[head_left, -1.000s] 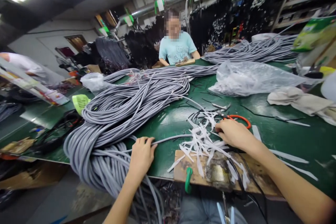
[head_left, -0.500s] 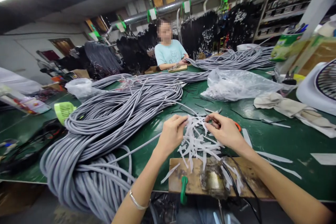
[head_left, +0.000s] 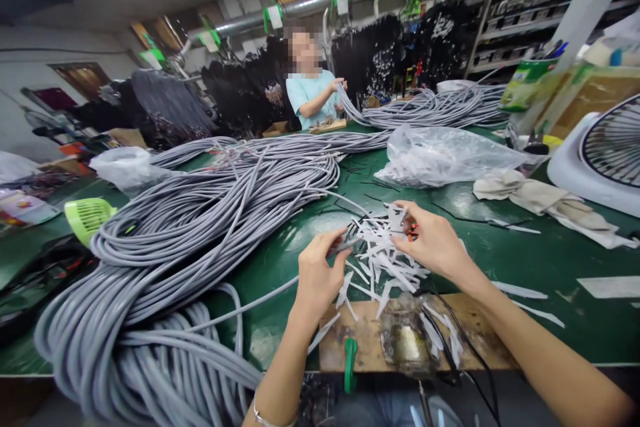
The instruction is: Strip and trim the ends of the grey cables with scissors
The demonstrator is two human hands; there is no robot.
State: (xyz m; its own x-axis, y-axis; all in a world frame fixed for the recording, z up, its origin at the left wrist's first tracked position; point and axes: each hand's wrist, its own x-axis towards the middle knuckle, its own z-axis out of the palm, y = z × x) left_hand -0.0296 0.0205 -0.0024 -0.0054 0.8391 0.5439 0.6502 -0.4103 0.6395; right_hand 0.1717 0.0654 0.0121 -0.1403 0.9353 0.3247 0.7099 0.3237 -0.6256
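My left hand (head_left: pixel 320 270) is closed, thumb and fingers pinching the end of a grey cable (head_left: pixel 351 241). The cable runs out behind that hand toward the coils on the left. Opposite it, my right hand (head_left: pixel 435 240) pinches a whitish strip (head_left: pixel 397 219) between thumb and forefinger. Something orange-red shows among the right fingers; I cannot make out what it is. Below and between both hands lies a loose pile of white strips (head_left: pixel 387 263). A wooden board (head_left: pixel 350 320) with a metal block (head_left: pixel 407 340) and a green clamp handle (head_left: pixel 351 363) sits at the near edge.
Large bundles of grey cable (head_left: pixel 200 227) cover the left of the green table (head_left: pixel 500 347). Behind the pile are a clear plastic bag (head_left: pixel 445 153) and a beige cloth (head_left: pixel 545 203). A white fan (head_left: pixel 595 153) stands right. Across the table a person (head_left: pixel 313 97) handles grey cables.
My hands have moved slightly apart, and a whitish strip now stands up in my right fingers. The view has turned a little right. The person opposite has raised their hands with cables.
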